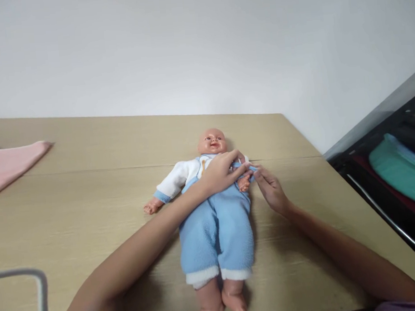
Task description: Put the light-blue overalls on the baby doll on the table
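Observation:
A baby doll (213,144) lies face up on the wooden table, wearing a white top and fuzzy blue overalls (199,229) with white hems. Across its chest reaches my left hand (220,172), fingers closed on the sleeve (246,164) of the doll's arm on the right. From the other side, my right hand (271,191) pinches the blue cuff of that same sleeve. The doll's small hand (244,183) pokes out just below the cuff. Its other arm (175,183), sleeve down to the wrist, rests out to the left.
A pink cloth (5,166) lies at the table's left side. A grey-white cable or tube (41,291) bends into view at lower left. Beyond the right table edge stands a black metal rack (379,203) holding a teal item (405,172). A white wall rises behind the table (108,222).

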A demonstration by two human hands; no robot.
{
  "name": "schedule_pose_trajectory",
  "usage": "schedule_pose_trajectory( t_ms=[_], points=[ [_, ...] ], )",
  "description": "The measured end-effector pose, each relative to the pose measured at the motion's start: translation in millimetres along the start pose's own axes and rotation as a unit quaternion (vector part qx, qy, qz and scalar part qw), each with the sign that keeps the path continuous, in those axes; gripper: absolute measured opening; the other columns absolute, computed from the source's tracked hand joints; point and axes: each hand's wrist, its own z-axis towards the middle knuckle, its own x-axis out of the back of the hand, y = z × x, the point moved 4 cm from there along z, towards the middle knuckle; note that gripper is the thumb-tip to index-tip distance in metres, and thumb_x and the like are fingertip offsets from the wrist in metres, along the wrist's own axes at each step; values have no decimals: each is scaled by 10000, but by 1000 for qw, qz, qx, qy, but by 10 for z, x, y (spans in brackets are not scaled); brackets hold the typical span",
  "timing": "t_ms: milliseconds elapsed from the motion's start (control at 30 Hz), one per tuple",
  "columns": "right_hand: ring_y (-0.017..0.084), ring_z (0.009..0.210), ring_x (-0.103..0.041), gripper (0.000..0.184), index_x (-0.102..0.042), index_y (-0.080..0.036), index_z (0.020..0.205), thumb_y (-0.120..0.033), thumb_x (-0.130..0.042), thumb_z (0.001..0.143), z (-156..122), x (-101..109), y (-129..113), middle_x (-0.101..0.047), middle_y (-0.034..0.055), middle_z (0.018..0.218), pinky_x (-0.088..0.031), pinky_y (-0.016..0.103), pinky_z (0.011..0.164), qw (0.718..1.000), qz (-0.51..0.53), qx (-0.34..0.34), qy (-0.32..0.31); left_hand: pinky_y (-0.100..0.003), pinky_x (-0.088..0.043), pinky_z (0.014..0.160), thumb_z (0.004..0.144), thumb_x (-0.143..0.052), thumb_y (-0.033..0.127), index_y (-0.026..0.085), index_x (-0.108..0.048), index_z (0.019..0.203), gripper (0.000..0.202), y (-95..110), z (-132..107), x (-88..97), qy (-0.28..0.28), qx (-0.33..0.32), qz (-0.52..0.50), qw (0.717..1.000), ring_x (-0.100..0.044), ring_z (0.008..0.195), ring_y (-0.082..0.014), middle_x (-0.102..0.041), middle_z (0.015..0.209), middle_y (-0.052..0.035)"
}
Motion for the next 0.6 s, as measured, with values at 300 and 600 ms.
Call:
schedule_pose_trajectory(
  t_ms=[300, 600],
  points=[
    [307, 1098, -649, 420, -626, -292, 977, -688, -537, 1083, -82, -27, 49, -668, 78, 1070, -571, 505, 1087, 988, -23, -57, 143, -392, -410, 724, 1053, -595, 447, 257, -537, 1030, 200, -114, -27, -54, -4, 70, 24, 997, -661, 798, -255, -675, 877, -25],
    [276, 911, -604, 519, -572, -302, 1046, -786, -384, 1062, 88, -22, 337, -610, 38, 916, -576, 424, 861, 987, -59, -111, 102, -371, -437, 723, 1090, -618, 350, 260, -509, 1027, 155, -121, -30, -79, 35, 64, 14, 997, -637, 799, -228, -655, 879, -17]
  ],
)
